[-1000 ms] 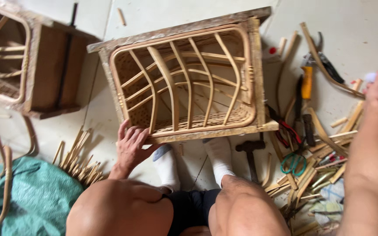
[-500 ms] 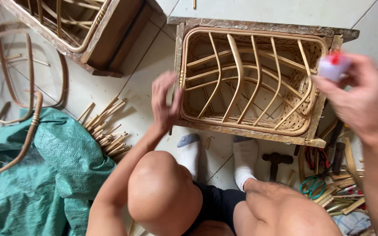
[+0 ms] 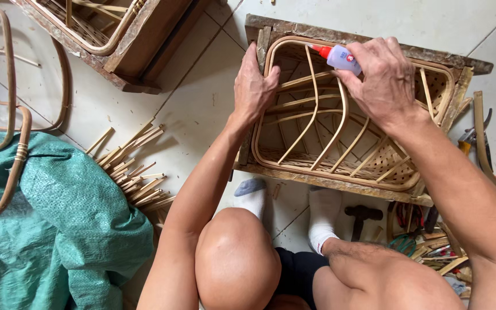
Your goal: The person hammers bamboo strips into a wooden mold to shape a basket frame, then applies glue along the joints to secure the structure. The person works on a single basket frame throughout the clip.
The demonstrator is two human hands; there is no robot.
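Note:
A rattan basket frame [image 3: 340, 135] sits inside a worn wooden mould [image 3: 368, 49] on the tiled floor, in front of my white-socked feet. My left hand [image 3: 254, 86] grips the left rim of the frame, fingers curled over the cane. My right hand [image 3: 383, 80] holds a small white glue bottle [image 3: 337, 56] with a red tip, the tip pointing left at the top rim of the frame. My bare knees fill the bottom of the view.
A second wooden mould with a basket [image 3: 110, 31] lies at the top left. Bent cane hoops [image 3: 15, 155] rest on a green tarp [image 3: 58, 229] at the left. Short cane offcuts [image 3: 136, 166] are scattered beside it. A hammer [image 3: 360, 217] and tools [image 3: 472, 140] lie at the right.
My right hand has brought the glue bottle down from the right side to the frame's top rim. My left hand has shifted onto the left rim. The view has moved closer.

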